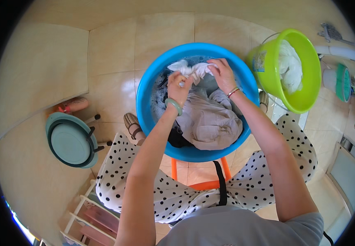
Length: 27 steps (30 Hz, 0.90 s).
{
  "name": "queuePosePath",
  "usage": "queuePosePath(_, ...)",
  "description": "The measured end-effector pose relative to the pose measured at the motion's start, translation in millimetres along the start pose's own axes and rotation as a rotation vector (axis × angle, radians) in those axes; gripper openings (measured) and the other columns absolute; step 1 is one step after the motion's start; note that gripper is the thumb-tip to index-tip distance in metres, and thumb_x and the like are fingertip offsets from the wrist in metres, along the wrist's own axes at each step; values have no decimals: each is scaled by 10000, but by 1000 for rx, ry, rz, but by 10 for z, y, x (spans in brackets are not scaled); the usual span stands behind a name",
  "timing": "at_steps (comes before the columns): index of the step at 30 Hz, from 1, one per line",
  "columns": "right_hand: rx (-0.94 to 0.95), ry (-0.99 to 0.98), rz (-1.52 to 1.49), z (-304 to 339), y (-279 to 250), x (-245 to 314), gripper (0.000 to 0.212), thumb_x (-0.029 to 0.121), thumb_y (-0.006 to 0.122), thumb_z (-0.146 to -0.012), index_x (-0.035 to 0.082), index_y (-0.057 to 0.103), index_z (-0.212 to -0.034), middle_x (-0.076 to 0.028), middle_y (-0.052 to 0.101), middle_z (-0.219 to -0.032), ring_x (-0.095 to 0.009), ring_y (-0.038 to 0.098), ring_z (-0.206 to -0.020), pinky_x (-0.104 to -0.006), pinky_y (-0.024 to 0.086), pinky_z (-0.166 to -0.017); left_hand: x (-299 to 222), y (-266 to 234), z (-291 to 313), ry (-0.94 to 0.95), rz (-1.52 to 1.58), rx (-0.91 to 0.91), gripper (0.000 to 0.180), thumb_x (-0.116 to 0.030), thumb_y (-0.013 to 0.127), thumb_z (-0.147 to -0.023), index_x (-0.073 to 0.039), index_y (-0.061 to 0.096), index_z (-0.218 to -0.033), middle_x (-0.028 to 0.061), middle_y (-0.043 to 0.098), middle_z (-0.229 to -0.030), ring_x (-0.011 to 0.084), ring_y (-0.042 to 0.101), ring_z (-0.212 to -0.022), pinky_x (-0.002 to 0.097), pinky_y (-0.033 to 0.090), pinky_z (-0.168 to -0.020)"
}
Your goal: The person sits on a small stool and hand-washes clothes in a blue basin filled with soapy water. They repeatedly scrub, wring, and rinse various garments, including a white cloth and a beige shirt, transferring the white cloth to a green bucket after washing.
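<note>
A large blue tub (142,88) stands between my knees, with sudsy water (158,105) inside. Over its far part, my left hand (179,89) and my right hand (223,77) are closed on a wet, bunched white cloth (201,71). The left grips it near its lower left, fingers curled; the right pinches its right end. Below my hands a light greyish-beige garment (210,125) lies heaped in the tub, its top puffed above the water. Dark cloth (179,138) shows at the near left, partly covered.
A lime-green bucket (263,61) holding white cloth (290,67) stands right of the tub. Orange stool legs (174,169) show under the tub's near rim. At left, a grey-green basin (71,143) leans by the wall, above a white rack (79,215).
</note>
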State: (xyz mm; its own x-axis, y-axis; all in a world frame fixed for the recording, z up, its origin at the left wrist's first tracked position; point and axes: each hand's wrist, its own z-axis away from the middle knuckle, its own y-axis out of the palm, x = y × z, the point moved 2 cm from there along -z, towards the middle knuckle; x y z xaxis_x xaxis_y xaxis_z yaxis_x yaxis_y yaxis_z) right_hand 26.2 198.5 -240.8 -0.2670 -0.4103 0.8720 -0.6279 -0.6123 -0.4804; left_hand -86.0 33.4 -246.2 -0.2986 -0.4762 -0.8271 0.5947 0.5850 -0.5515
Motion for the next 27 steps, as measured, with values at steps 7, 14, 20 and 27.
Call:
queuePosePath(7,345,-75,610,226,471,-466,376,98,569,-812,202,541,-1172,-95,489,-1139,-349,523,-1011,-428,518,-733,-6,360,-148,340,-589,254,670,-118,690,-744,-273,409,-1333,140,217,-1469,372,280,-1306,459,288,-1053)
queuePosePath(14,766,141,869,136,883,-713,425,78,511,-827,208,519,-1232,-140,524,-1202,-340,552,-1050,-441,529,-724,1287,834,-191,246,-1216,899,497,-80,479,-831,-214,449,-1309,121,400,-1380,358,424,-1230,438,423,-955)
queuePosePath(20,561,399,841,-34,794,-863,276,120,544,-825,153,602,-1094,-114,613,-1049,-314,608,-932,-422,518,-728,684,837,-495,-348,-264,560,402,-214,583,-807,-53,563,-1175,168,554,-1205,347,526,-1086,431,411,-929)
queuePosePath(27,246,-179,276,114,242,317,338,-7,563,-686,132,583,-994,-97,584,-919,-347,543,-793,-430,477,-729,83,598,179,-1012,1234,72,330,-359,556,-906,-106,584,-1115,100,592,-1118,266,533,-1061,384,430,-897)
